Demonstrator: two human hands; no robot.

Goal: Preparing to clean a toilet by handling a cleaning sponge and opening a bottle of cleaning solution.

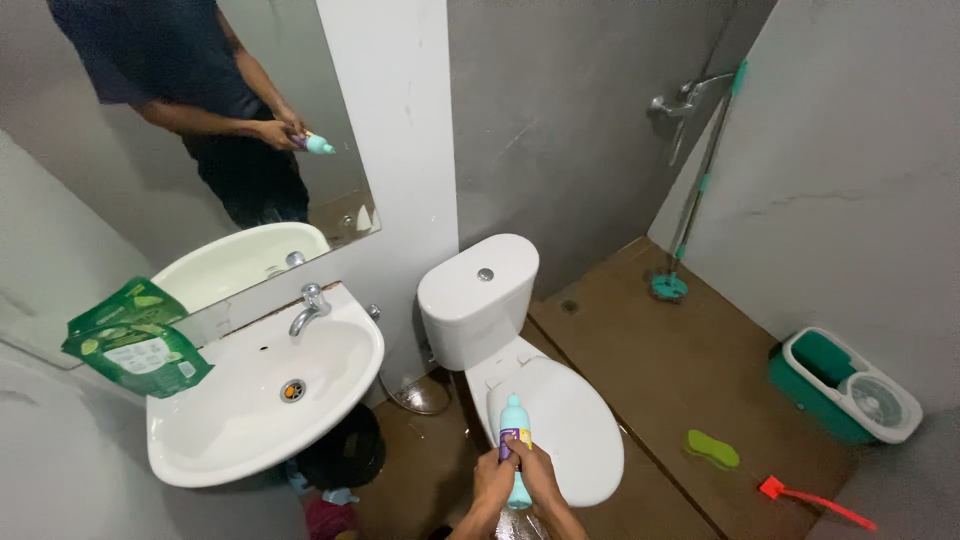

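Teal plastic makes up the bottle [515, 440], which is tall and smooth with a rounded top and a purple and yellow label. It sits near the bottom middle of the view, held up over the front of the toilet lid [560, 430]. The left hand [492, 482] wraps its fingers around the bottle's left side, closed tight on it. The right hand [540, 478] is closed on the right side, with fingers curled over the label.

The toilet lid is white, shiny and egg-shaped. Behind it stands a blocky white tank [475, 300] with a round silver button on top. To the left hangs a round white sink [260, 400] with a shiny metal tap [308, 308]. A soft green pouch [135, 345] leans at the sink's far left edge, and a mirror [190, 140] hangs above.

The floor [640, 370] is brown and flat. On it, to the right, lie a squishy green sponge [712, 448] and a red brush [812, 500]. A green and white mop bucket [845, 385] stands by the right wall, and a long mop [690, 200] leans in the far corner.
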